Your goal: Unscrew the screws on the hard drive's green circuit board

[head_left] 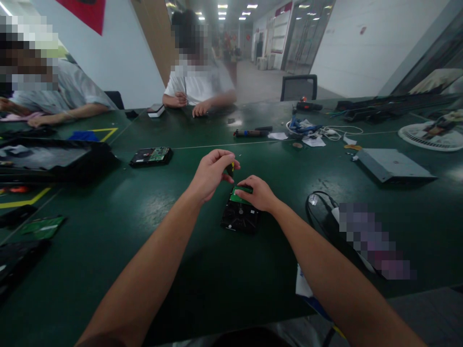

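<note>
A hard drive (240, 219) lies on the green table in front of me, its black underside up and a green circuit board (237, 195) at its far end. My left hand (214, 174) is closed around a small screwdriver (230, 168) with a yellow and black handle, held upright above the board's far left corner. The screwdriver's tip is too small to make out. With thumb and fingers, my right hand (258, 193) grips the far right part of the drive and covers some of the board.
Another hard drive (151, 156) lies to the left, near a black casing (54, 159). A grey metal box (394, 165), a tangle of cables (307, 129) and a looped black cord (318, 195) lie to the right. Two people sit across the table.
</note>
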Demonstrator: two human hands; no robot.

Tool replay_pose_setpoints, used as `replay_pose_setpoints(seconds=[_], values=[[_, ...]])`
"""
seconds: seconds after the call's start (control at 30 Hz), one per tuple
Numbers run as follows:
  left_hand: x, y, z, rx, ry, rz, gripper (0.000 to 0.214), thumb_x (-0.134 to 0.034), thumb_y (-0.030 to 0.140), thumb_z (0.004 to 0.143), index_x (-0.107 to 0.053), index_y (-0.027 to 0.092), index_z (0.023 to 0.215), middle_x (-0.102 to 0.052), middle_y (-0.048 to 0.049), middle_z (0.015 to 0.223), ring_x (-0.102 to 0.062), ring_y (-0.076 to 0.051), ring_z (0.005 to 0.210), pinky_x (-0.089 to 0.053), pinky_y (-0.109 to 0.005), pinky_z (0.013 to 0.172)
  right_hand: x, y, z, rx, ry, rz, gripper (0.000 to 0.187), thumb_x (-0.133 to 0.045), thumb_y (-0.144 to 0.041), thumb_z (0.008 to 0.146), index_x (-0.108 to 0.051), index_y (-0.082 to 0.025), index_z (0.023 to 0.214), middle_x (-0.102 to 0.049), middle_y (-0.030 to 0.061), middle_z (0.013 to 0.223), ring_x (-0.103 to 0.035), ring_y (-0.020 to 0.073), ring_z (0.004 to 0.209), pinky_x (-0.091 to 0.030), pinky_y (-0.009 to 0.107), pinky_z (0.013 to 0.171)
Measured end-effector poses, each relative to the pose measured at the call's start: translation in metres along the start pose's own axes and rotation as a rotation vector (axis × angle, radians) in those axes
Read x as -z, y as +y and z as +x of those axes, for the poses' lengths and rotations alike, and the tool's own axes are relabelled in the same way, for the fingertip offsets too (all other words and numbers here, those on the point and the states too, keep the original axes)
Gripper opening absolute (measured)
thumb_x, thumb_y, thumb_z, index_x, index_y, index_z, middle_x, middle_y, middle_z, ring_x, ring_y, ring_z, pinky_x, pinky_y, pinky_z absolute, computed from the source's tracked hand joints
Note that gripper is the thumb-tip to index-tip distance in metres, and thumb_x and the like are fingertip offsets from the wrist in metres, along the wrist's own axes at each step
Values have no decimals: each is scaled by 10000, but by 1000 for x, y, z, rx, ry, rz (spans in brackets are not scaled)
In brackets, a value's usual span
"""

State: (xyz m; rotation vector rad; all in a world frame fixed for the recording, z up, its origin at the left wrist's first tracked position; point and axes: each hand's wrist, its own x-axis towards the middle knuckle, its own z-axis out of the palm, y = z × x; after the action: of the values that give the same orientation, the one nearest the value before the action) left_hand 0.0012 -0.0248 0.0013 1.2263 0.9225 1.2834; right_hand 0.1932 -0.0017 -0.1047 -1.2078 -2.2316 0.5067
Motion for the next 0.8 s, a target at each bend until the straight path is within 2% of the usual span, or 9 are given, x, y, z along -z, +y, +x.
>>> replay_pose_setpoints(seconds=[0.13,0.33,0.47,0.57,0.7,0.8], values=[[-2,0,-1,22,-5,-53,198,-728,353,831,-629,196,901,-723,-64,902,-701,-209,890,-588,-281,633,-1,1,0,6,10,1,304,-746,-450,942,-777,-236,1156,-709,75,1090,-639,232,1020,-478,383,897],[3,0,2,-41,41,67,189,-685,360,814,-737,181,845,-705,-80,948,-658,-201,869,-525,-241,557,0,2,0,10,5,-8,301,-731,-459,953,-780,-239,1153,-708,72,1095,-634,230,1011,-479,388,886],[4,1,2,19,0,-22,198,-675,357,825,-714,177,896,-704,-79,859,-686,-226,842,-543,-272,551,0,1,0,14,3,-3,296,-718,-456,963,-781,-235,1149,-708,78,1098,-636,230,1012,-482,390,887],[4,0,1,30,-5,-76,173,-681,349,819,-681,180,858,-704,-76,849,-688,-228,836,-576,-304,594,0,1,0,16,2,-3,289,-718,-446,964,-781,-229,1144,-707,81,1099,-639,233,1019,-484,392,890],[5,0,2,-20,38,56,186,-660,347,811,-731,176,793,-690,-81,891,-644,-203,835,-528,-258,566,1,0,0,6,-3,-3,287,-726,-437,960,-776,-231,1154,-709,79,1107,-640,232,1024,-488,391,894],[6,0,3,-34,44,106,208,-641,338,822,-774,179,819,-681,-78,890,-625,-196,829,-494,-246,545,2,-1,1,0,-13,1,296,-723,-435,962,-778,-220,1158,-705,86,1116,-642,233,1021,-492,391,892]])
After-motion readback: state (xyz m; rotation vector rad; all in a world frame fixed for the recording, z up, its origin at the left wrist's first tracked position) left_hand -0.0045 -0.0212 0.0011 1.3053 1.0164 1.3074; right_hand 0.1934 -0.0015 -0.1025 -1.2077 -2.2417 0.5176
